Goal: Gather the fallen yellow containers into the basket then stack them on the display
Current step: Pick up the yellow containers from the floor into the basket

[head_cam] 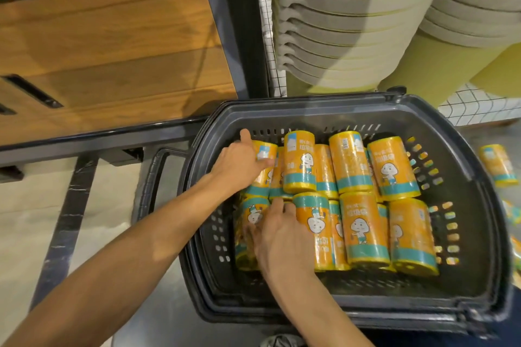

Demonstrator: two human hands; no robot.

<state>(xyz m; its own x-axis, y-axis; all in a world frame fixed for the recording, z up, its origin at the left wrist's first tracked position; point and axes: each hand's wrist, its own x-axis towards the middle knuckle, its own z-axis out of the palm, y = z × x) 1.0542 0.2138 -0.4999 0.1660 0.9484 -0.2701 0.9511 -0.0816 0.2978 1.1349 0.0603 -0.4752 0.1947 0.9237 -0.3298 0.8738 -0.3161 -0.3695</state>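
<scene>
- Shop floor in pale tile, with a wood-panelled display shelf [112, 45] on a dark frame to the left and stacked grey tubs [352, 22] behind a dark plastic basket [324, 113].
- Yellow containers [363, 231] fill the basket in two rows, lying down, long axes running front to back; one more container [496, 165] lies on the floor just right of the basket.
- Left hand [242, 162] is spread loosely over the far-left container [265, 166], thumb up, fingers resting across it, not clamped.
- Right hand [282, 236] lies part-curled on the near-left containers; whether it grips one I cannot tell.
- Both hands work the left end, so the stray container lies well apart on the right, nearer the right hand.
</scene>
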